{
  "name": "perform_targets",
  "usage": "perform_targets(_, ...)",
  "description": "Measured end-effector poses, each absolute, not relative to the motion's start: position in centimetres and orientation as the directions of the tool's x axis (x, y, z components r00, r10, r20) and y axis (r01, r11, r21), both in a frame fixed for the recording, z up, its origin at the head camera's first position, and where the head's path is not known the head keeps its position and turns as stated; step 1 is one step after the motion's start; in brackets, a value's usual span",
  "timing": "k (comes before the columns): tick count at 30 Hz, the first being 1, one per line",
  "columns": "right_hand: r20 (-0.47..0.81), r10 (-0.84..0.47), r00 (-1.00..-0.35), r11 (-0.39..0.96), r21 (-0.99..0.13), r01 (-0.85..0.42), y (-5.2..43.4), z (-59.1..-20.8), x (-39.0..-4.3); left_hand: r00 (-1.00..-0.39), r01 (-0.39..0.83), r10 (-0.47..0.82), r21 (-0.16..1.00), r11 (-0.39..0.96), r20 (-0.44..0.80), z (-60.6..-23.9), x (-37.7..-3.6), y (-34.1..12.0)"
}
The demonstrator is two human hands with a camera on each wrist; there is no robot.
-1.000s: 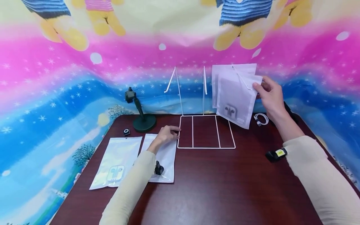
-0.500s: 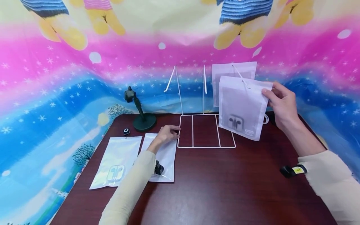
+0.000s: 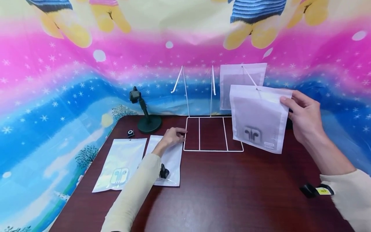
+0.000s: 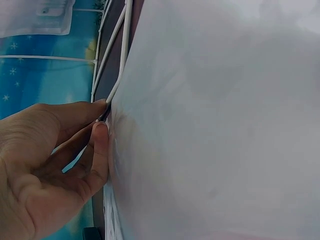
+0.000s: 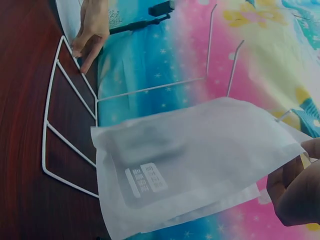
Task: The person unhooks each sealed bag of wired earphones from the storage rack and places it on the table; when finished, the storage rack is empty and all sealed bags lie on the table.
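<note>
My right hand [image 3: 307,116] pinches the upper right corner of a translucent white zip bag [image 3: 258,112] with earphones [image 3: 252,134] showing through. The bag's top hole is right at the tip of the right-hand hook [image 3: 249,75] of a white wire rack. Another white bag [image 3: 243,72] hangs farther back on that hook. With thumb and fingers, my left hand [image 3: 173,137] pinches the left side of the rack's base [image 3: 214,150]. Under that wrist lies a second flat white bag [image 3: 171,167]; a similar bag [image 3: 124,161] with an earphone case picture is beside it.
Two bare hooks [image 3: 214,80] stick out from the rack's left and middle. A dark green stand [image 3: 149,123] and a small black square gadget [image 3: 130,133] stand back left. A patterned cloth backdrop [image 3: 87,90] rises behind the brown table [image 3: 220,190].
My right hand has drawn the earphone bag toward me and rightward along the hook to its tip, away from the bag behind. The left hand stays on the rack base.
</note>
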State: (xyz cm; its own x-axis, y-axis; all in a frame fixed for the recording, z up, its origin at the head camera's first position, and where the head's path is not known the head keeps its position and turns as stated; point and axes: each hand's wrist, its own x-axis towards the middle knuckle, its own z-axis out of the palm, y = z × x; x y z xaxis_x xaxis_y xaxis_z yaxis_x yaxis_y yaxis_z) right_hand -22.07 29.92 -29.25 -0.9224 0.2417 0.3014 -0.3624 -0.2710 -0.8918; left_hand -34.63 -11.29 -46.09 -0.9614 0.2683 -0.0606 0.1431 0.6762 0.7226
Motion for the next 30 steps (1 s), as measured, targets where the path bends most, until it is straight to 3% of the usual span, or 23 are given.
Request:
perform_targets(12,0.333,0.213,-0.918,-0.366,-0.845,-0.391,30.0,-28.6,-20.6,-0.964,0.122,0.257,0.729,0.674,-0.076,-46.2,-34.8,-11.7)
perform_targets(19,0.322,0.195,-0.926,-0.336,-0.865,-0.372,30.3,-29.1,-19.4,-0.966,0.119,0.248,0.727,0.676,-0.073,-46.3,-34.9,-11.5)
perform_targets(30,0.154,0.072,-0.985,-0.360,-0.917,-0.170,31.9,-33.7,-18.0,-0.959,0.166,0.279,0.720,0.674,-0.041,-46.3,-35.0,-11.5)
